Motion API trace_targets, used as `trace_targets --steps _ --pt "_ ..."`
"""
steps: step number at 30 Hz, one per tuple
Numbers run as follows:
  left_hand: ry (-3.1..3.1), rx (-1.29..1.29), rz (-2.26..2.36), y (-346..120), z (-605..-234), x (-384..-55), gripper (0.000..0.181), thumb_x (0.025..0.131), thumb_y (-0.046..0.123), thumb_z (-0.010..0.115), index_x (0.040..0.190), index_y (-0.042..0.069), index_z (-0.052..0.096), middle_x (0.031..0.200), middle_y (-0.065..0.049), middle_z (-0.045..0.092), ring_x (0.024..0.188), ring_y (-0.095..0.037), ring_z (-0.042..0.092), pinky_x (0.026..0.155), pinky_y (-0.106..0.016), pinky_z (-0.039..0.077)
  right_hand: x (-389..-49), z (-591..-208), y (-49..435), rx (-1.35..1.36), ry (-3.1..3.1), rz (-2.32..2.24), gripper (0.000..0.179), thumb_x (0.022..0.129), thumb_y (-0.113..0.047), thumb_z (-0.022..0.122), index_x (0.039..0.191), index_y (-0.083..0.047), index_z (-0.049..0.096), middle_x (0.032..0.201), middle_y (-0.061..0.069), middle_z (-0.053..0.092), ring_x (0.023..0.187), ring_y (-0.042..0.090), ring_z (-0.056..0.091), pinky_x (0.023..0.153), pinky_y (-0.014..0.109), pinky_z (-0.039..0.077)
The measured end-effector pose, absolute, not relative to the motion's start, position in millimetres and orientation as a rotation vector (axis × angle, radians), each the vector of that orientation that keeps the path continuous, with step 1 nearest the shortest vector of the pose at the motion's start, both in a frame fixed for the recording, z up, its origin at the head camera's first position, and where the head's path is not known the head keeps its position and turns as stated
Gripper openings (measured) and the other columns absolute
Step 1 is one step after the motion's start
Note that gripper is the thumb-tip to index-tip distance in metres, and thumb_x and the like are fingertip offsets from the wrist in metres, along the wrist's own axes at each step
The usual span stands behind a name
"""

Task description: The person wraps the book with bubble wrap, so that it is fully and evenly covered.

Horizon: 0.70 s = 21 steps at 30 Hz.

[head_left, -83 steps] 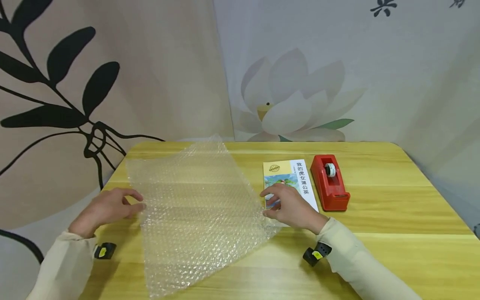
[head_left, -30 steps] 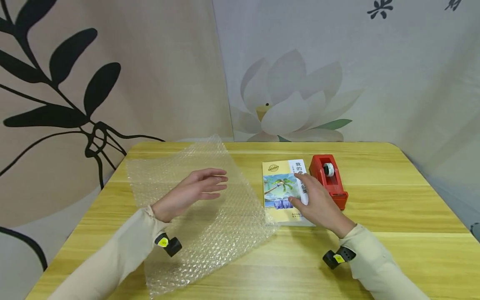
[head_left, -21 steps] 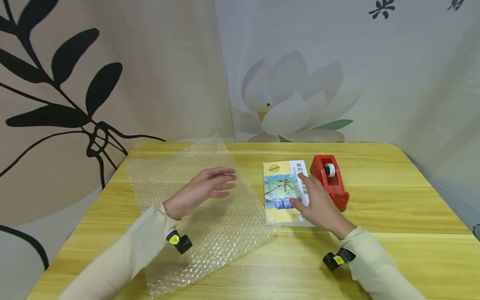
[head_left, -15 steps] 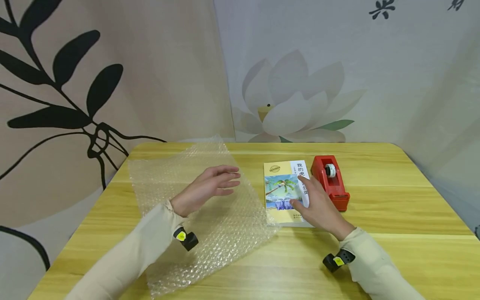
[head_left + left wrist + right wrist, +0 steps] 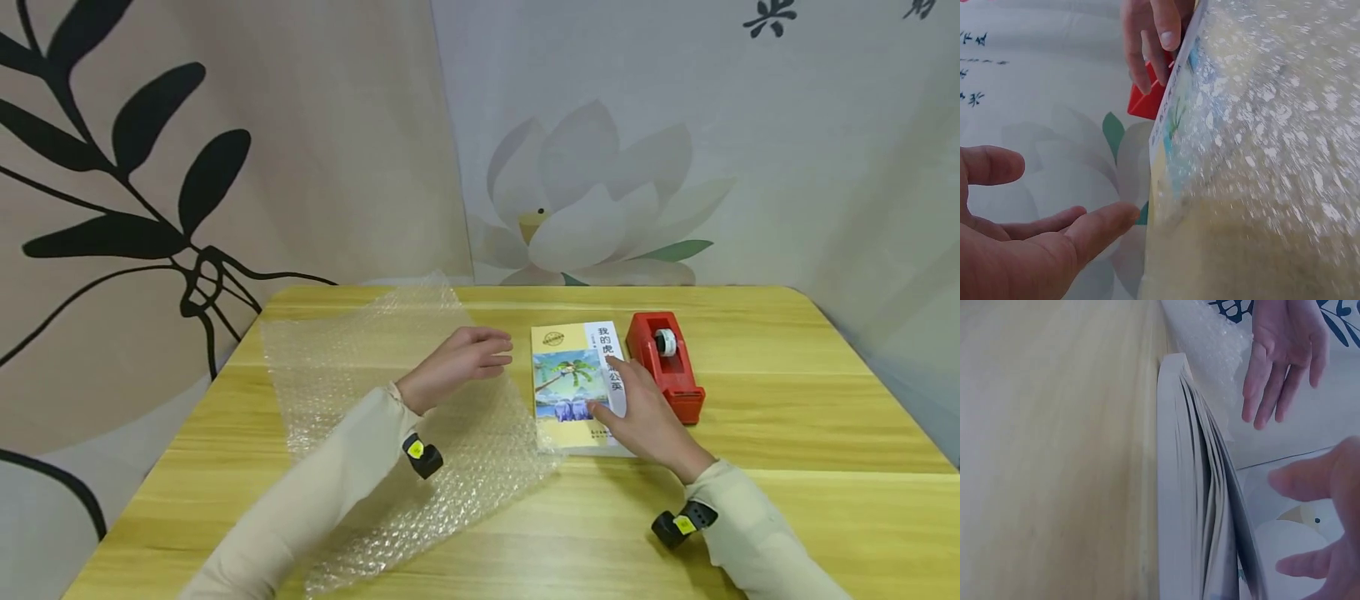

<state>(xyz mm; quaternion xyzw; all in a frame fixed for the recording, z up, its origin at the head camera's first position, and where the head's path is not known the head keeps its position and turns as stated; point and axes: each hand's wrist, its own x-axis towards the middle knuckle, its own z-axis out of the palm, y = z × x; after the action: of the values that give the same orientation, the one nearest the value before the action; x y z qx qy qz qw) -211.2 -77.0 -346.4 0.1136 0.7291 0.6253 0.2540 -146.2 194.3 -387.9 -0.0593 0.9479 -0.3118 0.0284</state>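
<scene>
While the right hand [image 5: 652,421] hovers with thumb and fingers parted over the book [image 5: 566,392], grasping nothing, the left hand [image 5: 457,362] reaches out flat and free above the bubble wrap [image 5: 352,358]. The book lies on the surface [image 5: 787,400] between wrap and red tape dispenser [image 5: 678,375]. Its near-edge pages gape, so it is probably light and floppy, best pinched firmly through both covers. The wrap should be soft, slippery, easiest by a corner.
</scene>
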Motion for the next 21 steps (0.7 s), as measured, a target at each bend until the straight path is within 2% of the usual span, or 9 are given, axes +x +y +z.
trace_targets --steps 7,8,9,11,13,15,16,18,21 --pt "1.972 0.336 1.670 -60 -352 -219 0.058 0.105 0.021 0.045 0.153 -0.008 0.029 0.161 -0.024 0.031 0.146 -0.039 0.040 0.119 -0.047 0.038 -147 -392 197 -0.181 2.926 -0.965 0.075 0.094 -0.027 0.065 0.154 0.002 0.030 0.158 0.032 0.029 0.145 0.052 0.029 0.112 0.071 0.030" --pt "1.970 0.342 1.658 -57 -352 -221 0.050 0.105 0.020 0.045 0.146 -0.009 0.040 0.155 -0.023 0.040 0.143 -0.037 0.044 0.119 -0.046 0.039 -148 -393 197 -0.184 2.928 -0.963 0.074 0.094 -0.026 0.065 0.153 0.002 0.031 0.157 0.031 0.031 0.144 0.051 0.031 0.112 0.071 0.030" --pt "1.973 0.346 1.647 -55 -353 -221 0.047 0.105 0.021 0.045 0.143 -0.007 0.044 0.154 -0.022 0.040 0.143 -0.037 0.045 0.118 -0.046 0.039 -148 -393 197 -0.182 2.927 -0.961 0.074 0.094 -0.026 0.065 0.153 0.002 0.031 0.157 0.031 0.031 0.144 0.051 0.032 0.113 0.070 0.031" --pt "1.970 0.360 1.630 -51 -354 -223 0.030 0.105 0.021 0.045 0.117 -0.005 0.055 0.135 -0.016 0.051 0.142 -0.035 0.047 0.118 -0.046 0.040 -149 -394 196 -0.183 2.925 -0.961 0.073 0.094 -0.026 0.065 0.153 0.003 0.032 0.157 0.031 0.032 0.144 0.050 0.032 0.113 0.070 0.031" --pt "1.973 0.359 1.614 -48 -355 -224 0.031 0.105 0.022 0.044 0.116 -0.005 0.056 0.135 -0.014 0.051 0.142 -0.035 0.046 0.118 -0.046 0.040 -150 -394 196 -0.187 2.922 -0.960 0.073 0.094 -0.025 0.065 0.153 0.003 0.032 0.157 0.030 0.033 0.143 0.050 0.033 0.113 0.070 0.032" --pt "1.978 0.360 1.601 -44 -357 -225 0.035 0.105 0.024 0.044 0.120 -0.006 0.054 0.142 -0.020 0.047 0.143 -0.036 0.045 0.119 -0.047 0.038 -151 -394 195 -0.188 2.918 -0.957 0.072 0.094 -0.025 0.064 0.152 0.003 0.032 0.157 0.031 0.033 0.143 0.050 0.034 0.113 0.069 0.032" --pt "1.982 0.366 1.584 -42 -358 -225 0.034 0.106 0.024 0.043 0.113 -0.007 0.052 0.138 -0.022 0.047 0.144 -0.035 0.043 0.120 -0.047 0.037 -151 -395 195 -0.187 2.917 -0.955 0.072 0.094 -0.025 0.064 0.152 0.003 0.032 0.156 0.031 0.033 0.142 0.050 0.034 0.112 0.069 0.032" --pt "2.001 0.371 1.558 -38 -358 -225 0.045 0.106 0.025 0.042 0.132 -0.011 0.049 0.151 -0.025 0.039 0.144 -0.036 0.042 0.121 -0.048 0.035 -151 -394 194 -0.182 2.910 -0.949 0.072 0.095 -0.025 0.064 0.152 0.004 0.032 0.156 0.031 0.033 0.142 0.050 0.035 0.112 0.069 0.033" --pt "2.037 0.389 1.508 -33 -358 -225 0.039 0.106 0.025 0.041 0.119 -0.009 0.055 0.135 -0.019 0.049 0.141 -0.034 0.043 0.121 -0.050 0.033 -152 -394 193 -0.165 2.899 -0.942 0.071 0.095 -0.026 0.063 0.152 0.004 0.033 0.156 0.031 0.033 0.141 0.049 0.036 0.113 0.068 0.033"
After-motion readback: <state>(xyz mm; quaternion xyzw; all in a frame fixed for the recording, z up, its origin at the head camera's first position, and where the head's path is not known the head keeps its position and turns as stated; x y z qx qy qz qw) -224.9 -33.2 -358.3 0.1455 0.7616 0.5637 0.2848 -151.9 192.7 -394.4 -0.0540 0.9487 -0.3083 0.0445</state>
